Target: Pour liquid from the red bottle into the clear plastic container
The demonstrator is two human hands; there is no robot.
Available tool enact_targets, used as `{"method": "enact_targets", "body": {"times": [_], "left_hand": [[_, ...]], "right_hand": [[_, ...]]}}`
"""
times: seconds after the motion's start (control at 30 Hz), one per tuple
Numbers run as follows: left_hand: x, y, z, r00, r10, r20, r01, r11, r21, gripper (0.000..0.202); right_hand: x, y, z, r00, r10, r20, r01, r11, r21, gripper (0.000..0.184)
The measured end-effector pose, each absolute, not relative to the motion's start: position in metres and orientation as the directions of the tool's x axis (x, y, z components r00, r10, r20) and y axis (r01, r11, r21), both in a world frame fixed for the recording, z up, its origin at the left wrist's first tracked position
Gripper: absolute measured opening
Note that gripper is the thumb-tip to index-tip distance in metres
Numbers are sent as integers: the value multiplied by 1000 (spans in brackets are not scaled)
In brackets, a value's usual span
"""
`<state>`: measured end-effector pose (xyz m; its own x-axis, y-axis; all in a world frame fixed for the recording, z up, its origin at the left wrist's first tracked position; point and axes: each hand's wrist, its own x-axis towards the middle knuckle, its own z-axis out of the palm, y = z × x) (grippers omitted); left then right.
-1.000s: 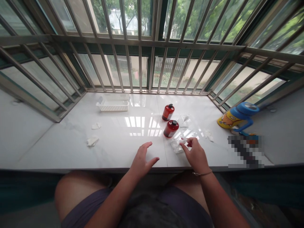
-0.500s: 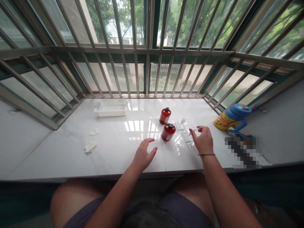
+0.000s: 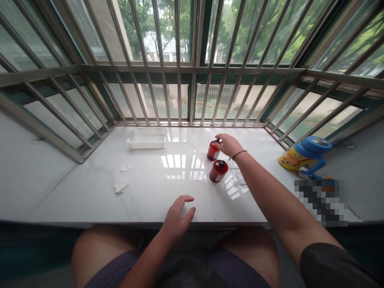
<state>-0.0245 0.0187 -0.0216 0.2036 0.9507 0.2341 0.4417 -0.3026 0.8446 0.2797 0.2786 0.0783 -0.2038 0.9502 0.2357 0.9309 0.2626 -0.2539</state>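
Note:
Two red bottles with black tops stand upright on the white countertop. My right hand (image 3: pixel 229 145) reaches to the farther red bottle (image 3: pixel 212 153), its fingers closed about the black top and shoulder. Closer to me is the other red bottle (image 3: pixel 218 173), which neither hand touches. My left hand (image 3: pixel 177 216) hovers by the counter's front edge with thumb and fingers apart, holding nothing. Clear plastic wrapping (image 3: pixel 239 178) lies right of the nearer bottle, partly hidden by my right forearm.
A white perforated basket (image 3: pixel 147 144) sits at the back left. Two crumpled white scraps, a nearer one (image 3: pixel 121 187) and a farther one (image 3: pixel 125 168), lie on the left. On the right stands a blue and yellow jug (image 3: pixel 303 154) beside a blurred-out item. Metal bars line the window.
My right hand has moved from the plastic wrapping, left and away from me, onto the farther bottle. My left hand has drawn back slightly towards the counter edge. The view has shifted a little.

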Motion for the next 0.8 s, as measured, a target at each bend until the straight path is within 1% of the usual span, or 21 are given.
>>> {"method": "enact_targets", "body": {"times": [0.1, 0.23, 0.4, 0.53, 0.6, 0.7, 0.77, 0.8], "left_hand": [[-45, 7, -22, 132, 969, 210, 470, -248, 847, 22], [-67, -2, -22, 36, 977, 209, 501, -198, 842, 22], [-79, 1, -21, -19, 969, 248, 538, -199, 819, 22], [-78, 7, -18, -37, 942, 333, 563, -256, 786, 24], [-74, 10, -18, -55, 921, 385, 575, -286, 766, 32], [-67, 17, -20, -108, 894, 435, 593, -293, 750, 60], [-65, 22, -23, -146, 897, 418, 598, -256, 760, 79], [-64, 25, -25, -160, 910, 381, 592, -221, 775, 84]], "right_hand": [[267, 291, 82, -199, 967, 157, 953, 229, -200, 30], [252, 286, 90, -207, 971, 122, 963, 224, -148, 29], [220, 253, 99, -347, 926, 152, 922, 366, -126, 33], [181, 215, 105, -520, 837, 170, 831, 542, -126, 37], [161, 195, 105, -608, 777, 161, 766, 628, -136, 36], [133, 163, 99, -747, 650, 137, 629, 759, -168, 29], [116, 142, 92, -829, 541, 142, 510, 835, -206, 21], [109, 132, 90, -857, 495, 145, 458, 859, -227, 19]]}}
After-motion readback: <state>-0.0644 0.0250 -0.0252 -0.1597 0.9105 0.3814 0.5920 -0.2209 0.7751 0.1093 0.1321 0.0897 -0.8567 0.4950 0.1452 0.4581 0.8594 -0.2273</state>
